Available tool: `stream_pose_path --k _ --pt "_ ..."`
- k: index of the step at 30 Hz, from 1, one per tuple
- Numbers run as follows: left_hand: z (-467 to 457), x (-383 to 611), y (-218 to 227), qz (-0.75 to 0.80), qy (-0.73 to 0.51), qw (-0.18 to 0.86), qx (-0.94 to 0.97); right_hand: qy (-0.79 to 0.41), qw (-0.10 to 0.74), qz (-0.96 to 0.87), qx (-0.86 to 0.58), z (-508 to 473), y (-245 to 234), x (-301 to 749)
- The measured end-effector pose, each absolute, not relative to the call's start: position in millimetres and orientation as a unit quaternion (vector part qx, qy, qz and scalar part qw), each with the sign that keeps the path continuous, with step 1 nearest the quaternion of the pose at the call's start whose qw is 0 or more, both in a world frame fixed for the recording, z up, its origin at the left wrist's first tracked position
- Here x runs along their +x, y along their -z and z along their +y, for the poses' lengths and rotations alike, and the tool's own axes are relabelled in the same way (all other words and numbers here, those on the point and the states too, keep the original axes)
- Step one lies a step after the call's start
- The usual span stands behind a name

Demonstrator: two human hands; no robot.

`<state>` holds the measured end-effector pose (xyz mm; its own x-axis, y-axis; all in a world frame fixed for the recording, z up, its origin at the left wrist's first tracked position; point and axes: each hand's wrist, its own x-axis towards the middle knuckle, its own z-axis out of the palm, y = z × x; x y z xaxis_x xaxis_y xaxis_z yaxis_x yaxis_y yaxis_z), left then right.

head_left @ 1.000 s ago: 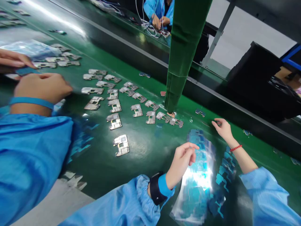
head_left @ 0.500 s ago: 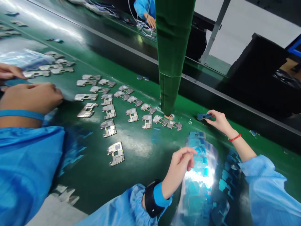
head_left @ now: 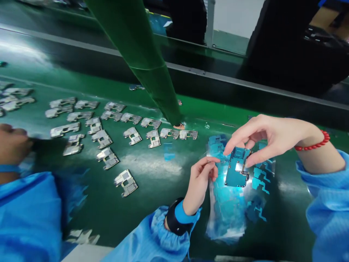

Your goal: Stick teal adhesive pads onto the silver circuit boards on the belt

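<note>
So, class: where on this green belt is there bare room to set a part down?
Bare belt lies between the lone metal frame and the left hand, and along the far edge behind the green post. The frame rows crowd the left; the blue sheets fill the space under the right hand.

A single head-worn camera looks forward and down, close over the green belt (head_left: 152, 203).
</note>
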<state>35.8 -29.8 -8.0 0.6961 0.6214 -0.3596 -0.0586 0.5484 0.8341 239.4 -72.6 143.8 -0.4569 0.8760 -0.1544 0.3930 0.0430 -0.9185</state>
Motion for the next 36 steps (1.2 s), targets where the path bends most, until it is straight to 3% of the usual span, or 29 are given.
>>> stream_pose_path --k 7,11,13,15,16,19,23,26,30,33,36 --pt "-29 36 7 0.329 -0.203 0.813 0.436 -0.537 0.237 -0.667 -0.459 -69 -156 237" --pt "-28 37 3 0.336 -0.212 0.801 0.448 -0.532 0.248 -0.641 -0.494 -66 -133 258" --pt "-26 38 0 0.343 -0.229 0.789 0.455 -0.467 0.303 -0.604 -0.57 -58 -100 280" --pt "-23 38 -1 0.351 -0.252 0.773 0.465 -0.316 0.378 -0.512 -0.704 -47 -60 304" --pt "-20 38 0 0.355 -0.262 0.764 0.471 -0.224 0.375 -0.451 -0.778 -41 -41 315" --pt "-14 39 4 0.363 -0.276 0.734 0.503 -0.119 0.35 -0.393 -0.842 -31 -1 339" --pt "-10 40 9 0.368 -0.259 0.681 0.578 -0.046 0.311 -0.396 -0.863 -49 -4 328" --pt "-14 39 13 0.378 -0.257 0.63 0.628 -0.071 0.279 -0.44 -0.851 -85 -20 282" --pt "-20 38 21 0.316 -0.218 0.55 0.742 -0.221 0.225 -0.457 -0.831 -133 -15 215" --pt "-20 39 27 0.296 -0.219 0.545 0.753 -0.291 0.274 -0.403 -0.823 -151 0 199" --pt "-19 42 29 0.303 -0.24 0.55 0.741 -0.283 0.32 -0.362 -0.829 -158 2 208"
